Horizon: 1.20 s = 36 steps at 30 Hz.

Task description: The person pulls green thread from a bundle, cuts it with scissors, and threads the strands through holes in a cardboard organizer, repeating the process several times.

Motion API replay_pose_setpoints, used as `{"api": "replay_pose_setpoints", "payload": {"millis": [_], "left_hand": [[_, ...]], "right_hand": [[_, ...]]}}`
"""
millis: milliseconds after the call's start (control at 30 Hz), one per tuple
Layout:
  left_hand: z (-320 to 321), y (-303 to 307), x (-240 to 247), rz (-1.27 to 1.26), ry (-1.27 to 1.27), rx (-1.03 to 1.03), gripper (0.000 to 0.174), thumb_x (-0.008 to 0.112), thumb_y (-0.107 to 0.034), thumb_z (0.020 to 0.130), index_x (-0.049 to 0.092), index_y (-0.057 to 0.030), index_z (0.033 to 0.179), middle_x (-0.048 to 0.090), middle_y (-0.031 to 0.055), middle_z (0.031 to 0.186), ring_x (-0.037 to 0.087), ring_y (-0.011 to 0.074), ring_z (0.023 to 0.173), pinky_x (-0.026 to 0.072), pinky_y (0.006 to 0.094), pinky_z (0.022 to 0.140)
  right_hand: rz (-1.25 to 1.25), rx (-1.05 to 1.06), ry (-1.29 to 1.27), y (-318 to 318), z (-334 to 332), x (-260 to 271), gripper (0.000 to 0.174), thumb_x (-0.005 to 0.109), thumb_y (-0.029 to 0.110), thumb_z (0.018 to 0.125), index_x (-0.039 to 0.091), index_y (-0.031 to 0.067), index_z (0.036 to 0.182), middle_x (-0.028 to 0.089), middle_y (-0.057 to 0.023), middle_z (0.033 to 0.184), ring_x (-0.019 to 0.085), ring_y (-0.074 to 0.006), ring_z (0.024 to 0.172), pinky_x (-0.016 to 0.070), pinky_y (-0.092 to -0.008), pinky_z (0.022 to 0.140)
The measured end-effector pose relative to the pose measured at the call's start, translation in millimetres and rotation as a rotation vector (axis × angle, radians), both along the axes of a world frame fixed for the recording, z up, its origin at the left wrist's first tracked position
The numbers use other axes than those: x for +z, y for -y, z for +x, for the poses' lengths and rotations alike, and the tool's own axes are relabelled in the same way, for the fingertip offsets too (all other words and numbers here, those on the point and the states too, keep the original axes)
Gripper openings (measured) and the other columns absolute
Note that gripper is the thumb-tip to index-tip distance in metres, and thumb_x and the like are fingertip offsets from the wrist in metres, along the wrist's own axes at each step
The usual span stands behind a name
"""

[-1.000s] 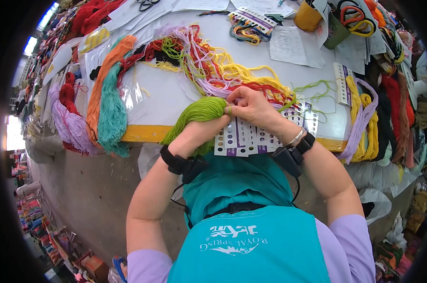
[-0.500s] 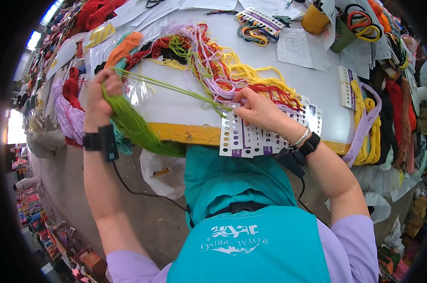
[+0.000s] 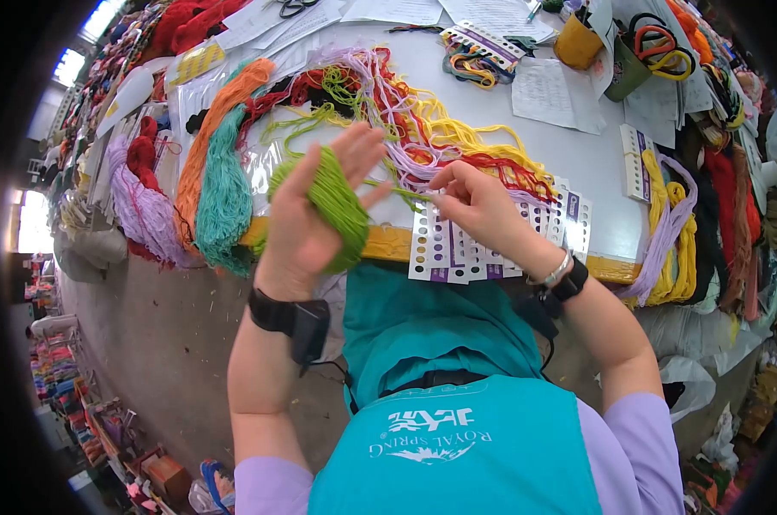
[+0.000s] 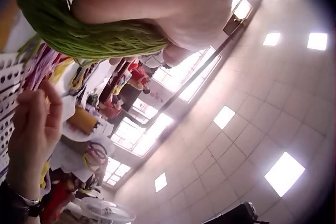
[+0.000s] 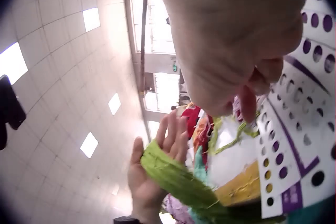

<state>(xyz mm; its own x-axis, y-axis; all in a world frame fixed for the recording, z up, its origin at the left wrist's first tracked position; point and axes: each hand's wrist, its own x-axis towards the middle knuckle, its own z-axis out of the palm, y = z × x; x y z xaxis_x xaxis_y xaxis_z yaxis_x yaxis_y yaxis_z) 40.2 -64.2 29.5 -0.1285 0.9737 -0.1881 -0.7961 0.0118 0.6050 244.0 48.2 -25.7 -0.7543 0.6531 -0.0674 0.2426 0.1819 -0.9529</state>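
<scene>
In the head view the left hand (image 3: 301,240) is raised over the table's front edge, its fingers extended and apart. A lime-green yarn hank (image 3: 338,206) lies across its palm; in the right wrist view the hank (image 5: 176,174) passes between its thumb and fingers and hangs down. Thin green strands (image 3: 405,192) run from beside the hank to the right hand (image 3: 495,210), which pinches them between thumb and index finger at the top of white punched cards (image 3: 431,245). The left wrist view shows the hank (image 4: 89,37) against the near hand.
Red, lilac and yellow yarn (image 3: 470,136) lies behind the cards. Orange (image 3: 212,129) and teal hanks (image 3: 225,193) hang over the table edge at left. Papers (image 3: 547,94), a yellow cup (image 3: 577,43) and a green holder with scissors (image 3: 628,73) stand back right.
The left hand swung out left with the green hank, stretching the strands, then came back toward the middle with its fingers spread. The right hand has stayed near the cards.
</scene>
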Motion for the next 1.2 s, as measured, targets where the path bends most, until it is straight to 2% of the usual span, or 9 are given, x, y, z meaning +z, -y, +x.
{"api": "replay_pose_setpoints", "payload": {"millis": [100, 233, 367, 467, 567, 667, 833, 967, 1200], "left_hand": [[30.9, 4.3, -4.9, 0.029, 0.079, -0.059, 0.054, 0.037, -0.033, 0.102, 0.036, -0.0001, 0.144, 0.043, 0.0150, 0.145, 0.040, 0.0237, 0.134, 0.0354, 0.0431, 0.108], [53.0, 6.0, -17.5, 0.035, -0.163, -0.166, 0.061, 0.035, -0.037, 0.101, 0.031, 0.0039, 0.145, 0.037, 0.0136, 0.149, 0.040, 0.0238, 0.135, 0.0329, 0.0396, 0.110], [62.5, 15.0, -18.3, 0.032, -0.111, -0.171, 0.052, 0.039, -0.031, 0.102, 0.040, 0.0026, 0.142, 0.046, 0.0105, 0.142, 0.046, 0.0183, 0.127, 0.0367, 0.0350, 0.106], [62.4, 18.4, -20.9, -0.006, -0.196, -0.147, 0.062, 0.037, -0.039, 0.100, 0.035, 0.0051, 0.144, 0.040, 0.0134, 0.148, 0.043, 0.0205, 0.130, 0.0354, 0.0366, 0.107], [65.3, 19.5, -27.9, 0.006, -0.221, -0.160, 0.061, 0.037, -0.037, 0.100, 0.036, 0.0060, 0.143, 0.040, 0.0137, 0.147, 0.043, 0.0209, 0.131, 0.0351, 0.0355, 0.107], [73.0, 18.5, -28.9, 0.013, -0.273, -0.186, 0.059, 0.037, -0.035, 0.100, 0.036, 0.0064, 0.143, 0.041, 0.0144, 0.147, 0.042, 0.0212, 0.132, 0.0340, 0.0352, 0.108], [66.2, 24.2, -36.8, 0.021, -0.231, -0.160, 0.056, 0.037, -0.033, 0.100, 0.040, 0.0054, 0.140, 0.042, 0.0155, 0.146, 0.042, 0.0245, 0.132, 0.0338, 0.0396, 0.109], [70.1, 25.7, -38.0, -0.012, -0.141, -0.098, 0.050, 0.041, -0.030, 0.099, 0.045, 0.0025, 0.137, 0.046, 0.0152, 0.142, 0.045, 0.0259, 0.128, 0.0381, 0.0417, 0.104], [79.9, 24.7, -36.3, -0.095, -0.278, 0.026, 0.043, 0.060, -0.008, 0.091, 0.051, -0.0016, 0.132, 0.057, 0.0034, 0.108, 0.055, 0.0085, 0.083, 0.0467, 0.0242, 0.074]], "right_hand": [[-0.084, -0.079, -0.297, 24.8, -6.7, 18.2, 0.013, 0.066, 0.012, 0.085, 0.064, 0.0011, 0.092, 0.062, -0.0007, 0.077, 0.052, -0.0035, 0.062, 0.0424, -0.0216, 0.055], [-0.413, -0.017, -0.441, 40.9, -9.8, 22.8, 0.012, 0.066, 0.014, 0.087, 0.065, 0.0023, 0.092, 0.064, -0.0005, 0.080, 0.058, -0.0051, 0.065, 0.0411, -0.0194, 0.052], [-0.757, -0.157, -0.439, 43.8, 3.9, 26.4, 0.009, 0.062, 0.013, 0.090, 0.062, 0.0049, 0.091, 0.066, -0.0025, 0.085, 0.062, -0.0061, 0.063, 0.0397, -0.0186, 0.049], [-0.931, -0.145, -0.478, 39.0, 12.2, 23.1, 0.008, 0.062, 0.013, 0.089, 0.062, 0.0056, 0.092, 0.066, -0.0018, 0.084, 0.056, -0.0040, 0.059, 0.0371, -0.0177, 0.048], [-0.737, -0.098, -0.315, 50.1, 11.4, 28.9, 0.007, 0.062, 0.012, 0.089, 0.062, 0.0054, 0.091, 0.065, -0.0019, 0.083, 0.049, -0.0031, 0.057, 0.0356, -0.0177, 0.048], [-0.712, -0.040, -0.369, 56.5, 12.0, 18.9, 0.010, 0.063, 0.013, 0.090, 0.060, 0.0061, 0.096, 0.061, -0.0002, 0.080, 0.052, -0.0031, 0.063, 0.0309, -0.0165, 0.048], [-0.943, -0.219, -0.557, 48.8, 18.8, 17.3, 0.003, 0.058, 0.007, 0.090, 0.057, 0.0091, 0.091, 0.064, -0.0032, 0.078, 0.050, -0.0030, 0.054, 0.0312, -0.0149, 0.041], [-0.949, -0.161, -0.594, 46.4, 27.6, 8.7, 0.002, 0.058, 0.009, 0.092, 0.056, 0.0085, 0.092, 0.062, -0.0031, 0.072, 0.049, -0.0037, 0.049, 0.0331, -0.0159, 0.042], [-0.654, -0.186, -0.426, 59.4, 24.9, 6.7, 0.008, 0.059, 0.012, 0.094, 0.057, 0.0042, 0.094, 0.058, -0.0007, 0.067, 0.045, -0.0022, 0.049, 0.0318, -0.0165, 0.042]]}}
